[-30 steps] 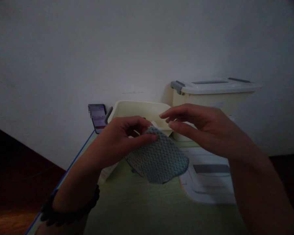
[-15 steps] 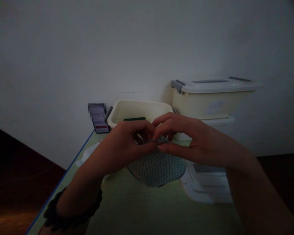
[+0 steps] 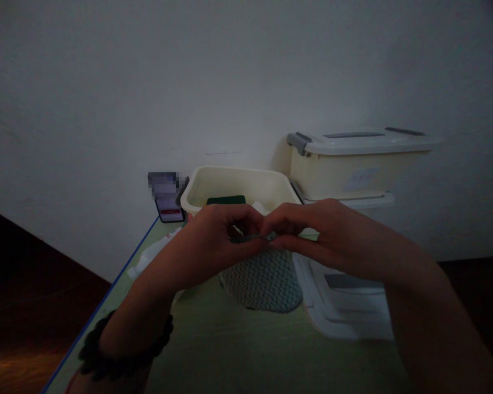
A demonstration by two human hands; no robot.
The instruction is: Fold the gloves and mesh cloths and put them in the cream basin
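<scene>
A pale blue-grey knitted cloth hangs above the green table. My left hand pinches its top edge on the left. My right hand pinches the same edge on the right, so the fingertips of both hands nearly meet. The cloth droops below them in a rounded shape. A dark beaded bracelet circles my left wrist.
An open cream tub stands behind my hands with a dark green item inside. A lidded cream box sits at the right by the wall. A white lid lies flat on the table. A phone leans on the wall.
My right hand came down from beside the cloth and took its top edge. The cloth swung from tilted to hanging straight, held by both hands.
</scene>
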